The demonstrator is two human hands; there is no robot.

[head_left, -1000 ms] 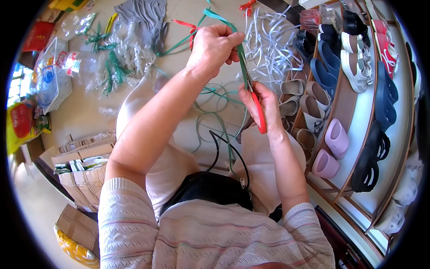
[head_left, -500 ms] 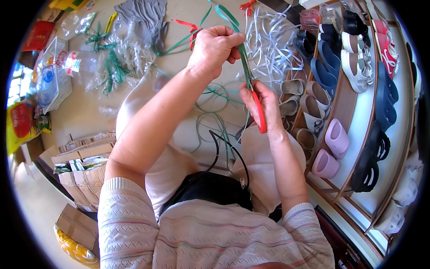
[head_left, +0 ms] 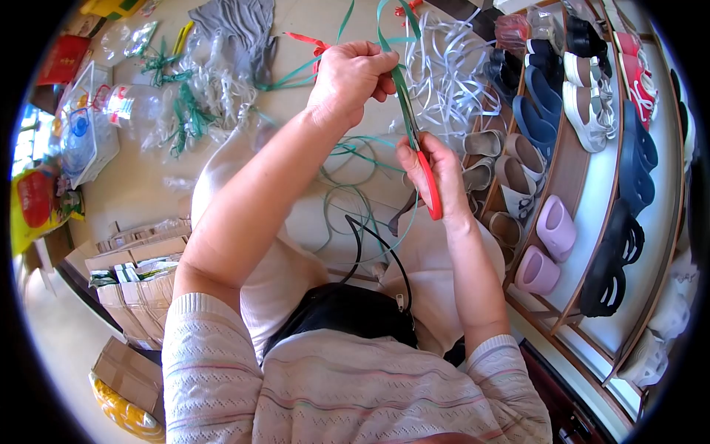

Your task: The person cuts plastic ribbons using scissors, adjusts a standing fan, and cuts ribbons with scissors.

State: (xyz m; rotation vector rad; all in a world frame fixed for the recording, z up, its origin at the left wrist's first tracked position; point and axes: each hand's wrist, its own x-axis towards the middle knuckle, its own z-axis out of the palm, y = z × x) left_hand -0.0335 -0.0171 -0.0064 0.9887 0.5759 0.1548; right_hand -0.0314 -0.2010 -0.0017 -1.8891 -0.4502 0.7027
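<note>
My left hand [head_left: 353, 80] is closed in a pinch on a green strip [head_left: 401, 85] near the top middle. The strip loops up above the fingers and also runs down along the scissor blades. My right hand [head_left: 436, 174] holds red-handled scissors [head_left: 429, 185], blades pointing up and touching the strip. Whether the blades are fully closed is hard to tell. Thin green strands [head_left: 347, 196] hang and lie in loops below my hands, over the floor between my knees.
White strips [head_left: 447, 74] lie tangled beyond my right hand. A shoe rack [head_left: 551, 307] with several pairs stands at right. Green and clear bundles [head_left: 192, 115], a grey cloth [head_left: 240, 33] and a white basket [head_left: 103, 152] lie left. Cardboard boxes [head_left: 140, 303] stand lower left.
The green strip above my left hand has shifted and its loop stands higher. The strand below the scissors has swung and now curves to the right. Both hands stay nearly in place.
</note>
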